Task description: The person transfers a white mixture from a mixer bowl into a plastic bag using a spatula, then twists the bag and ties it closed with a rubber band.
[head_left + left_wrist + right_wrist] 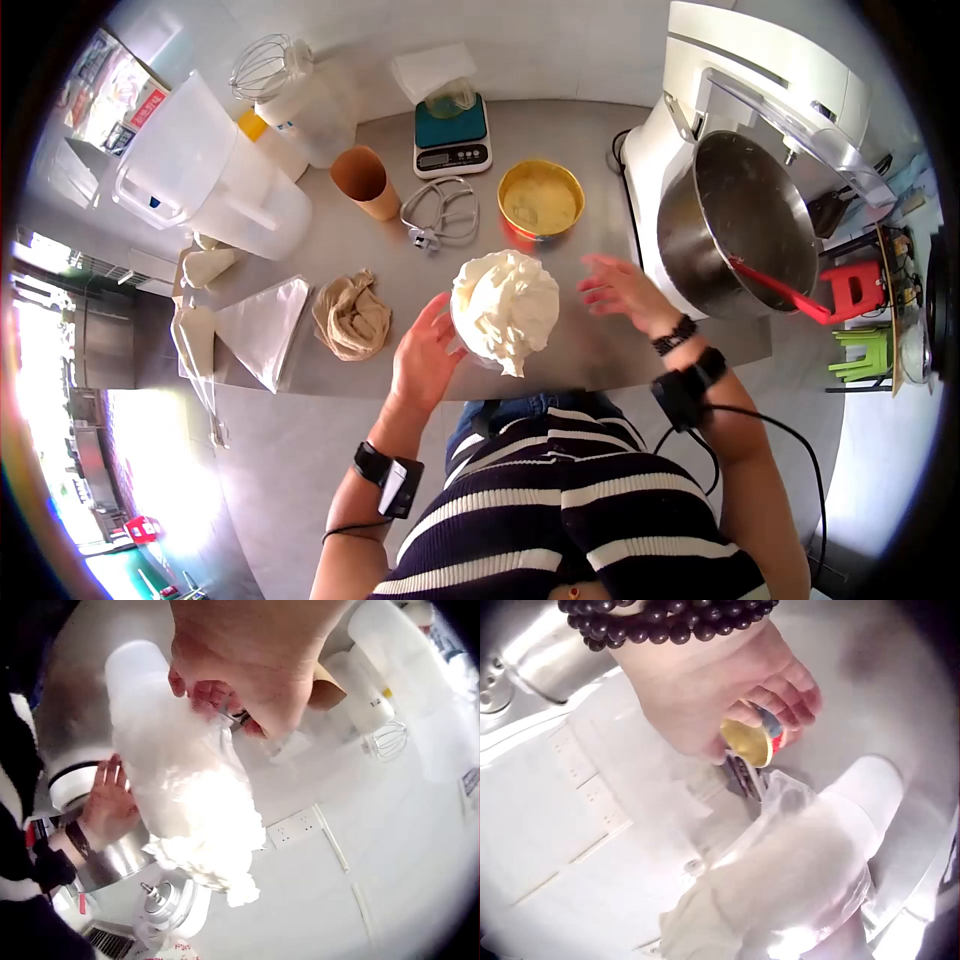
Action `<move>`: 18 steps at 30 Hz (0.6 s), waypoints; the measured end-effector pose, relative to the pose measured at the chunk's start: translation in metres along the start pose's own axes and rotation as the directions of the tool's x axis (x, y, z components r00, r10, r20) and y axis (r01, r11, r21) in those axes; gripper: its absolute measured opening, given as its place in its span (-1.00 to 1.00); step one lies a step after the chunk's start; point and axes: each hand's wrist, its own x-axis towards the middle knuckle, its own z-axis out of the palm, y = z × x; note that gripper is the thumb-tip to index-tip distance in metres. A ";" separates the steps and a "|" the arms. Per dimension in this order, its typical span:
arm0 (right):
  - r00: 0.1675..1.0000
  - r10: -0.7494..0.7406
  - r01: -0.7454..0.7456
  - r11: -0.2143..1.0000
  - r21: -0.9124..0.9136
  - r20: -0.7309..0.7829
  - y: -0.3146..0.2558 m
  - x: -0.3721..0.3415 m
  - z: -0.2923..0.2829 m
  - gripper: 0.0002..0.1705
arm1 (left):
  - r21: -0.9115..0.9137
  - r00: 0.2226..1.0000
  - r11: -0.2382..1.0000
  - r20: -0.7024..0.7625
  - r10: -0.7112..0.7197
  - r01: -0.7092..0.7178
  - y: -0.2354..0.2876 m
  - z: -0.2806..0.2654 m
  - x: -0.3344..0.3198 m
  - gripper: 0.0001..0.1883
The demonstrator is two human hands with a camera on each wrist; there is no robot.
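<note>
A heap of white whipped cream rises from the top of a clear plastic bag. The bag hangs loosely around a tall white container, whose smooth lower end shows below the plastic. My left hand is at the left side of the bag, fingers loosely bent and close against the plastic. To the right of the cream, my right hand hovers over the counter with its fingers spread, holding nothing and apart from the bag.
A mixer bowl with a red spatula stands at right. Behind the cream are a yellow tin, a mixer paddle, a scale and a brown cup. At left lie a beige cloth and clear bags.
</note>
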 end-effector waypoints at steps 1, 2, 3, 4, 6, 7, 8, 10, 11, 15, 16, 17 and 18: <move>0.996 0.084 -0.085 0.995 0.045 0.029 -0.002 0.013 0.008 -0.39 | -0.052 0.996 0.996 -0.041 -0.076 0.073 0.006 -0.001 0.006 -0.40; 0.984 0.170 -0.175 0.981 0.088 0.063 -0.003 0.025 0.018 -0.36 | 0.002 0.993 0.995 -0.063 -0.102 0.103 0.004 -0.008 0.015 -0.47; 0.962 0.253 -0.265 0.956 0.128 0.100 -0.003 0.036 0.025 -0.33 | 0.009 0.988 0.990 -0.065 -0.142 0.143 0.006 -0.008 0.023 -0.49; 0.949 0.267 -0.287 0.951 0.112 0.166 -0.001 0.048 0.028 -0.34 | 0.016 0.981 0.983 -0.068 -0.179 0.181 0.010 -0.007 0.032 -0.50; 0.908 0.293 -0.329 0.941 0.078 0.301 0.009 0.075 0.034 -0.37 | 0.077 0.970 0.969 -0.086 -0.229 0.235 0.016 -0.008 0.044 -0.55; 0.911 0.241 -0.291 0.951 0.107 0.335 0.024 0.092 0.032 -0.41 | 0.129 0.965 0.958 -0.100 -0.244 0.256 0.016 -0.008 0.049 -0.58; 0.912 0.189 -0.254 0.957 0.139 0.365 0.042 0.111 0.029 -0.46 | 0.181 0.959 0.943 -0.113 -0.261 0.279 0.016 -0.008 0.052 -0.61; 0.937 0.093 -0.155 0.975 0.161 0.337 0.034 0.104 0.037 -0.55 | 0.223 0.962 0.937 -0.112 -0.248 0.268 0.019 -0.001 0.053 -0.69; 0.958 0.048 -0.091 0.985 0.144 0.282 0.024 0.093 0.039 -0.59 | 0.244 0.964 0.934 -0.108 -0.243 0.262 0.020 0.001 0.054 -0.73; 0.990 -0.027 0.011 0.994 0.112 0.142 -0.027 0.056 0.059 -0.78 | 0.099 0.976 0.974 -0.100 -0.193 0.203 0.026 0.003 0.061 -0.84; 0.994 -0.061 0.052 0.994 0.098 0.089 -0.033 0.053 0.064 -0.79 | 0.092 0.967 0.976 -0.182 -0.178 0.197 0.026 0.014 0.059 -0.86; 0.995 -0.095 0.092 0.992 0.082 0.037 -0.037 0.050 0.070 -0.80 | 0.150 0.972 0.974 -0.191 -0.140 0.169 0.024 0.014 0.061 -0.86; 0.992 -0.128 0.128 0.990 0.063 -0.015 -0.039 0.049 0.073 -0.80 | 0.207 0.975 0.968 -0.199 -0.102 0.143 0.020 0.011 0.063 -0.85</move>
